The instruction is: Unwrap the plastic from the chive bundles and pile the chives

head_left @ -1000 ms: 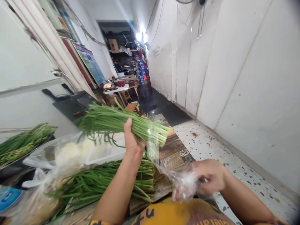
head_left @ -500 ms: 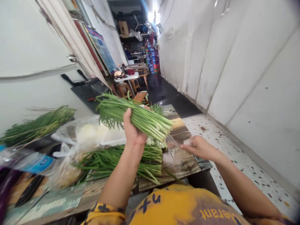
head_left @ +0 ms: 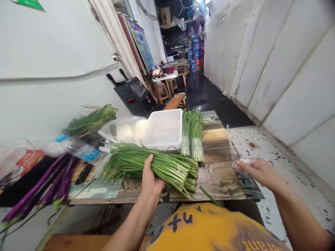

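A thick bunch of garlic chives (head_left: 167,170) lies low over the near part of the table, pale cut ends to the right. My left hand (head_left: 152,177) is closed around it from the near side, thumb on top; where this bunch parts from the chives under it is hard to tell. Off the table's right edge, my right hand (head_left: 258,170) pinches a crumpled strip of clear plastic film (head_left: 231,144), one end of which sticks up. Two more chive bunches (head_left: 193,136) lie beyond, with clear film around their stems.
A white plastic tray (head_left: 167,127) stands behind the chives, beside a bag of pale round vegetables (head_left: 132,130). To the left are a black-handled knife (head_left: 84,173), a water bottle (head_left: 87,152), and purple eggplants (head_left: 49,181). A loose chive leaf (head_left: 209,195) lies at the near edge.
My left hand has lowered the chives from above the table onto the others. My right hand has moved right with the film, away from the bunch. The view has turned left.
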A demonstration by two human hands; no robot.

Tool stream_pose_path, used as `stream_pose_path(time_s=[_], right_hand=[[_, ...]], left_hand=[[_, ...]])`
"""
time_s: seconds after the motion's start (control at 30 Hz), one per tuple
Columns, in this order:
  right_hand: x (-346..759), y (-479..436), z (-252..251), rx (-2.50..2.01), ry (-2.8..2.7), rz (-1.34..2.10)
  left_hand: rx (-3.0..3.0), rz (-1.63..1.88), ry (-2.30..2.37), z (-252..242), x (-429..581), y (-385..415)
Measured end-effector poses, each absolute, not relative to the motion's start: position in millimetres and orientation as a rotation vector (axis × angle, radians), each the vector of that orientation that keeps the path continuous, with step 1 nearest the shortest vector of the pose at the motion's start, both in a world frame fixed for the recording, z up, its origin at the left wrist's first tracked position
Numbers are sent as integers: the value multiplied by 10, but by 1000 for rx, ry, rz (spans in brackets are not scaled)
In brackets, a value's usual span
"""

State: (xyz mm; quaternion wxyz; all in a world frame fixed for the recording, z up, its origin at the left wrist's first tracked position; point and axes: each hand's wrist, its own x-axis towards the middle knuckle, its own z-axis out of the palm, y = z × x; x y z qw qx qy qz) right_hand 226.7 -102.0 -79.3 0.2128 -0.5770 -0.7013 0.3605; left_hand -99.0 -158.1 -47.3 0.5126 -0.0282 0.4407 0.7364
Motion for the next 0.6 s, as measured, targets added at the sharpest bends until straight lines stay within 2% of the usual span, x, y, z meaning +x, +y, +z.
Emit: stream_pose_path(time_s=[0.13,0.3,0.5,0.6], right_hand=[[2292,-1025,-841,-1538,-1952,996],[2372,-1040,-944,-1518,-1914,977],[2294,-944,-1078,-1547,-1870,838],[2021,-717,-1112,-1584,-2001,734]], left_hand=[[-92,1579,1108,-649,-1028,-1445],[90,1215,1396,-546,-1247,-1234],[400,372,1600,-300,-1555,-1233],[632,191,1669,-317,-1698,-1214]])
